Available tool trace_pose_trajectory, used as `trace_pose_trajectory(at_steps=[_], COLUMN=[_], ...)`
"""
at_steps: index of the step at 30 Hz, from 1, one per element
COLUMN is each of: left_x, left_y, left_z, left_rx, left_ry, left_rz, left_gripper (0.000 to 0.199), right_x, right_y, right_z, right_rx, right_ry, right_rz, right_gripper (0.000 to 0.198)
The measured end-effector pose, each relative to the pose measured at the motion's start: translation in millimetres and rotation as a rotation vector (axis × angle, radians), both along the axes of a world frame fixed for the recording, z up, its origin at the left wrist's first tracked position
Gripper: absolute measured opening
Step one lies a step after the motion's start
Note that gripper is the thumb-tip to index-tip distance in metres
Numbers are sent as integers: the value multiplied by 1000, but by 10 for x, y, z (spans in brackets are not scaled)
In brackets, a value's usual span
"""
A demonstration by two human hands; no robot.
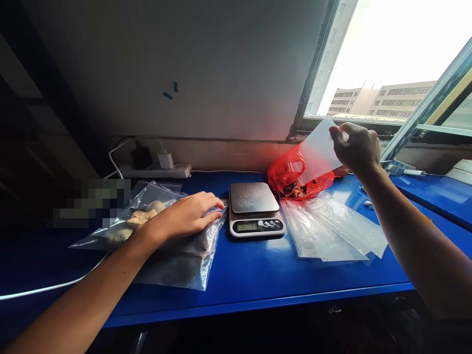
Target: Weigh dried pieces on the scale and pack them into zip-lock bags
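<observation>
My right hand (357,147) is closed on the upper corner of a translucent white sheet (320,152). The sheet's lower end reaches into or in front of a red plastic bag (275,174); I cannot tell which. Brown dried pieces (294,190) show in the bag's mouth. On the left, my left hand (193,211) lies palm down with fingers stretched over clear plastic bags (201,248). One clear bag holds pale, rounded lumps (142,216); darker contents show dimly beneath my hand. Between my hands stands a kitchen scale (255,196) with a bare metal plate.
Several flat clear plastic bags (332,231) lie overlapped right of the scale on the blue table (254,275). A power strip (158,170) with a white charger (165,160) sits against the wall. A white cable (55,286) crosses the left side. A window (387,59) stands behind.
</observation>
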State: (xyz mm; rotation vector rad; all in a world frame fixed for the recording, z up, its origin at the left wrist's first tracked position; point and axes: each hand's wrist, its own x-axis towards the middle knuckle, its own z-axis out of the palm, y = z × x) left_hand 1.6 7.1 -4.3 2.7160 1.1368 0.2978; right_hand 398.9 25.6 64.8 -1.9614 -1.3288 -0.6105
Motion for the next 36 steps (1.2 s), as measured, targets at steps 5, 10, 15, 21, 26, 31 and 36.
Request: trace_pose_trajectory(at_steps=[5,10,15,21,26,31,36], left_x=[46,142,246,265,263,233,109], left_y=[-61,-223,-297,-178,-156,-101,-8], left_z=[54,111,88,-6,1,15,48], left_rx=[-9,-181,-398,-651,-832,-742,-614], left_ry=[-25,-284,-678,-976,-947,-1114,-1172], left_rz=[-1,-8,87,280,283,359,404], left_gripper=[28,35,45,35,31,16,7], right_x=[-106,-830,-1525,-1627,-1631,-1632,-1556], right_y=[-177,-406,-627,-611,-634,-674,-638], right_z=[-29,-241,-680,-911,-934,-967,-980], right_rx=[430,548,246,226,255,195,-84], right_ry=[119,683,941,1025,1008,1007,1009], right_rz=[133,559,966,997,990,1110,1200], right_gripper=[35,36,33,34,32,29,51])
